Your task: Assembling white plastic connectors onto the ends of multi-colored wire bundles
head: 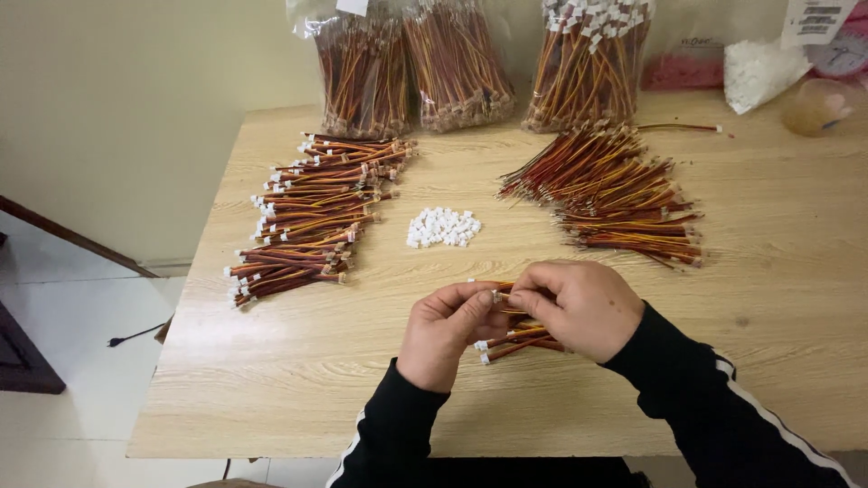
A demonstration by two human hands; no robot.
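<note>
Left hand [445, 327] and right hand [583, 305] both pinch small bundle of thin red-orange-brown wire leads with white plastic end plugs [517, 339], near centre of pale wooden table [298, 380]. Leads likely light, limp, springy; plugs probably fiddly, best gripped just behind plug. Heap of loose white plugs [442, 227] lies farther off.

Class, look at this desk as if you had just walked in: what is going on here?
A person in black sleeves holds a small bunch of red and orange wire leads over a wooden table. The left hand pinches a white connector at a wire end, and the right hand grips the bunch. A heap of loose white connectors lies ahead, between a pile of leads on the left and another on the right. Bagged bundles stand at the back.
</note>
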